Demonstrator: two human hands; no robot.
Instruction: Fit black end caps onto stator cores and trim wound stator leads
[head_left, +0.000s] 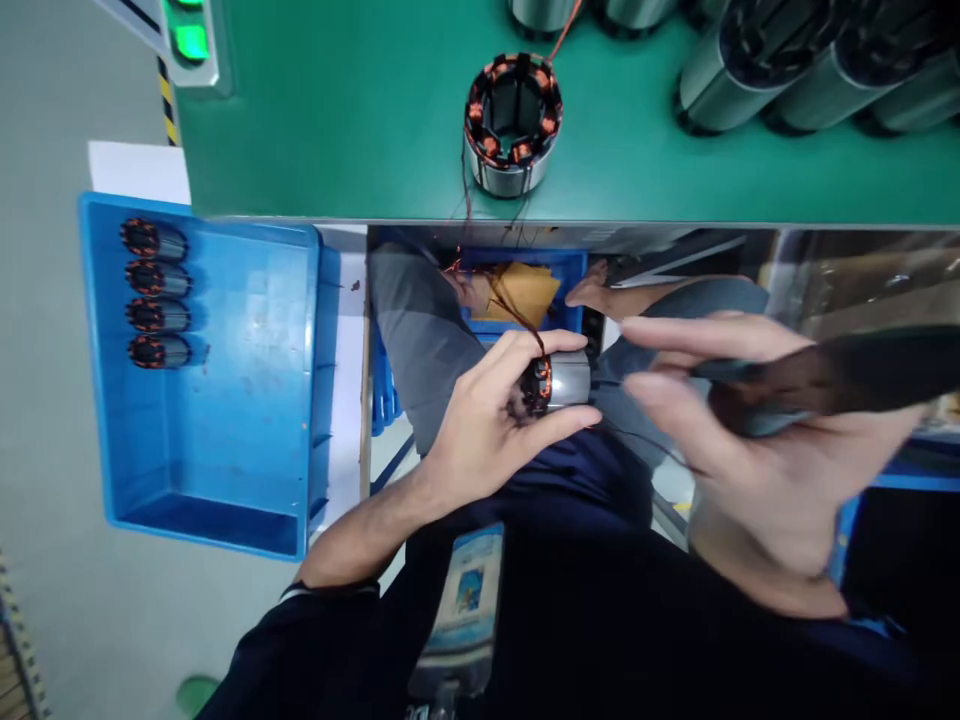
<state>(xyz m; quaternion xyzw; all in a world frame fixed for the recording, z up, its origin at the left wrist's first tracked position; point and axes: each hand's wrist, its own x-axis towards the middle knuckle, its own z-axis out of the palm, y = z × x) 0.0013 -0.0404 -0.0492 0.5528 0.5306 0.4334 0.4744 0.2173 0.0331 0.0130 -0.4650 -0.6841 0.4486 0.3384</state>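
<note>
My left hand (487,420) grips a motor stator (568,380) lying on its side over my lap, fingers on top and thumb below. Its steel shell faces right, and copper windings with dark wire leads show at its left end. My right hand (757,440) is off to the right, smeared by motion, thumb and forefinger apart and pointing towards the stator. Across its palm it holds a dark-handled tool (885,370), whose exact kind is too blurred to tell. A second stator (510,175) stands upright near the bench edge, thin wires hanging from it.
A green bench (337,120) runs across the top, with several steel stators (739,85) at its right. On the left, a blue bin (232,400) holds several wound cores (157,315). Below the bench edge sits another blue bin (581,275) with yellow material (534,290) inside.
</note>
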